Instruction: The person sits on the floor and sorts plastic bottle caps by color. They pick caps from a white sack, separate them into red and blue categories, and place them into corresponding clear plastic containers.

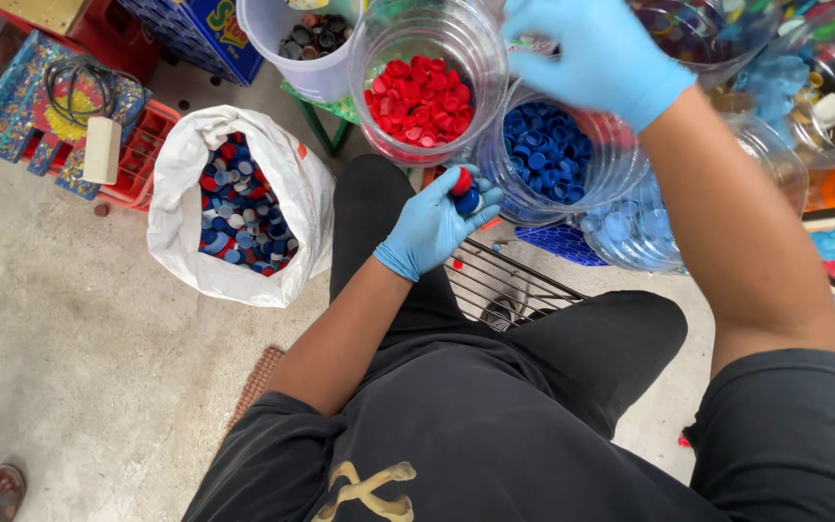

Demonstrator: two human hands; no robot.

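Note:
My left hand [434,220], in a blue glove, cups a red bottle cap [461,182] and a blue bottle cap [468,201] just below two clear jars. One jar [427,82] holds red caps, the other jar [550,153] holds blue caps. My right hand [599,56], also gloved in blue, hovers with spread fingers over the far rim of the blue-cap jar and holds nothing that I can see. I sit with my legs in black trousers under both arms.
A white sack [234,203] of mixed red, blue and white caps stands on the concrete floor at left. A pale bucket [306,43] of dark caps is behind it. More clear jars [635,227] of caps crowd the right. A wire rack [500,280] lies by my knee. A red crate [142,155] sits at far left.

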